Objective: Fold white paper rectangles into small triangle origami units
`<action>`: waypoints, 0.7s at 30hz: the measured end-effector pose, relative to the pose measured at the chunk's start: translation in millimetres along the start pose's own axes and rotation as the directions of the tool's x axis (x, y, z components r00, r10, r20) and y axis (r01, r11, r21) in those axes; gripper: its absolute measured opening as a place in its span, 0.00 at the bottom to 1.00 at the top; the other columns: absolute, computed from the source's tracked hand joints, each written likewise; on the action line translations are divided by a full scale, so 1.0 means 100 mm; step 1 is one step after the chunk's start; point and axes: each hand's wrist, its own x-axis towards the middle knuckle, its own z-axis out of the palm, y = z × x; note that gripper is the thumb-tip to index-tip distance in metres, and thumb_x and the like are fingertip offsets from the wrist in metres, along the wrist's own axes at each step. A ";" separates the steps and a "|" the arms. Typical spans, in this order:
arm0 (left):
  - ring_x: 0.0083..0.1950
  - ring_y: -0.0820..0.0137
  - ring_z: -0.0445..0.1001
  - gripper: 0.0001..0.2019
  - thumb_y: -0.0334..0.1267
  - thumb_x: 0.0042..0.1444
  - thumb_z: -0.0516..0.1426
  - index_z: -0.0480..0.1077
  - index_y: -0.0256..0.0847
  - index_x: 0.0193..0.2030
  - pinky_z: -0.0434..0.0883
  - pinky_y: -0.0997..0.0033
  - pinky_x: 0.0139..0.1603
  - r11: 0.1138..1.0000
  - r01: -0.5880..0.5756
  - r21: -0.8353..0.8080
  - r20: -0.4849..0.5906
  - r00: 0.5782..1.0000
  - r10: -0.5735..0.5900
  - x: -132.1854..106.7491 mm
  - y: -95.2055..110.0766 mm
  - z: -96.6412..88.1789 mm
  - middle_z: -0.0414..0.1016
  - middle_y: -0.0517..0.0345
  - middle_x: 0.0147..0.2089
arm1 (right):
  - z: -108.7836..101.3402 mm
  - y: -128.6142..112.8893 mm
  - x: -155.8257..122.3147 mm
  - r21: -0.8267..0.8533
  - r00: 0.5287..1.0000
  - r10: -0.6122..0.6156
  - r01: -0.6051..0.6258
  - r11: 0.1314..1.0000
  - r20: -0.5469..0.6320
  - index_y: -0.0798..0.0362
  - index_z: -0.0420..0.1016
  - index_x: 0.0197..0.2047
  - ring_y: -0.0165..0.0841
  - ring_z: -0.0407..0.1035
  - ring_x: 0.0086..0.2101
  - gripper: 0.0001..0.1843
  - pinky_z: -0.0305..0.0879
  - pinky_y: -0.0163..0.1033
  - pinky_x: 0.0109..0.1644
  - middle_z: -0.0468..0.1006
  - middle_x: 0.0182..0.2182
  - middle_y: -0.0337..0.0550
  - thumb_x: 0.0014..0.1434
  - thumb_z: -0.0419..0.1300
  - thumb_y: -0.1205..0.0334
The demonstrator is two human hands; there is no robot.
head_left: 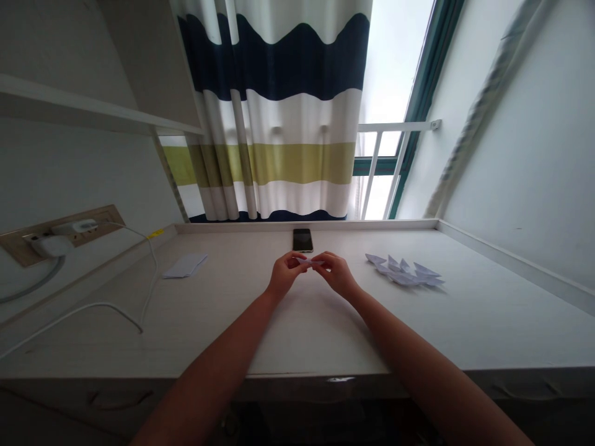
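Note:
A small folded white paper (307, 261) is pinched between both hands above the middle of the desk. My left hand (286, 272) grips its left end, thumb and fingers pressed together. On the other end, my right hand (337, 271) holds it the same way. The fingers cover much of the paper, so its full shape is hidden. To the right lie several folded white paper boats (402, 272) in a cluster. A stack of flat white paper sheets (185, 266) rests on the left side.
Just beyond my hands a dark phone (302, 240) lies on the white desk (260, 334). White cables (151, 272) run across the left side from chargers in a wall socket (105, 217). A raised rim edges the back, with a striped curtain (297, 118) behind.

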 end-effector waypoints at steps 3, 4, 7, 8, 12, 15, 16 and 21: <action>0.30 0.70 0.73 0.13 0.37 0.37 0.63 0.68 0.35 0.29 0.70 0.66 0.37 0.999 0.022 -0.038 -0.019 1.000 -0.023 0.00 0.01 0.01 0.74 0.57 0.27 | 0.03 0.03 0.02 0.178 0.994 0.103 -0.097 0.979 -0.027 0.52 0.69 0.35 0.31 0.69 0.27 0.12 0.67 0.39 0.33 0.72 0.24 0.38 0.46 0.61 0.57; 0.31 0.70 0.73 0.13 0.37 0.36 0.63 0.68 0.35 0.29 0.70 0.66 0.37 0.998 0.031 -0.053 -0.026 0.999 -0.032 0.00 0.02 0.01 0.75 0.57 0.27 | 0.04 0.05 0.02 0.233 0.991 0.129 -0.119 0.965 -0.029 0.52 0.68 0.35 0.30 0.69 0.26 0.14 0.67 0.39 0.33 0.72 0.23 0.37 0.45 0.62 0.57; 0.31 0.70 0.73 0.13 0.36 0.36 0.64 0.68 0.35 0.29 0.70 0.65 0.39 0.993 0.058 -0.102 -0.044 0.997 -0.063 0.00 0.02 0.03 0.75 0.56 0.27 | 0.07 0.10 0.05 0.296 0.982 0.187 -0.168 0.940 -0.037 0.54 0.68 0.31 0.29 0.68 0.23 0.14 0.66 0.38 0.31 0.72 0.21 0.36 0.42 0.63 0.55; 0.31 0.70 0.74 0.13 0.36 0.36 0.64 0.68 0.35 0.29 0.70 0.64 0.40 0.990 0.066 -0.121 -0.050 0.996 -0.073 0.00 0.01 0.03 0.75 0.56 0.27 | 0.07 0.12 0.05 0.296 0.978 0.204 -0.183 0.937 -0.041 0.54 0.68 0.30 0.29 0.67 0.23 0.14 0.66 0.38 0.30 0.72 0.20 0.37 0.42 0.63 0.54; 0.30 0.71 0.74 0.15 0.35 0.34 0.64 0.68 0.35 0.31 0.69 0.63 0.42 0.977 0.084 -0.198 -0.069 0.993 -0.099 0.00 0.00 0.05 0.75 0.57 0.26 | 0.07 0.11 0.06 0.293 0.971 0.233 -0.210 0.933 -0.045 0.55 0.70 0.29 0.29 0.67 0.22 0.14 0.65 0.38 0.30 0.72 0.18 0.37 0.41 0.63 0.54; 0.31 0.70 0.74 0.16 0.35 0.34 0.65 0.68 0.34 0.32 0.69 0.62 0.43 0.976 0.088 -0.197 -0.063 0.993 -0.102 0.00 -0.01 0.05 0.75 0.56 0.26 | 0.05 0.07 0.05 0.296 0.968 0.247 -0.227 0.928 -0.034 0.55 0.70 0.28 0.29 0.68 0.22 0.14 0.66 0.38 0.30 0.72 0.18 0.38 0.40 0.64 0.54; 0.31 0.70 0.74 0.17 0.36 0.34 0.65 0.69 0.34 0.33 0.69 0.62 0.42 0.978 0.092 -0.186 -0.061 0.993 -0.105 0.00 -0.02 0.05 0.76 0.56 0.26 | 0.05 0.05 0.05 0.299 0.966 0.256 -0.238 0.924 -0.025 0.55 0.71 0.27 0.30 0.68 0.22 0.14 0.66 0.38 0.30 0.73 0.19 0.38 0.40 0.65 0.54; 0.32 0.70 0.74 0.16 0.36 0.35 0.64 0.71 0.34 0.34 0.69 0.65 0.42 0.969 0.157 -0.189 0.000 0.987 -0.160 0.01 -0.02 0.02 0.76 0.55 0.28 | 0.01 0.03 0.05 0.334 0.955 0.296 -0.285 0.899 0.016 0.56 0.72 0.27 0.30 0.68 0.22 0.15 0.67 0.39 0.30 0.74 0.19 0.39 0.38 0.65 0.54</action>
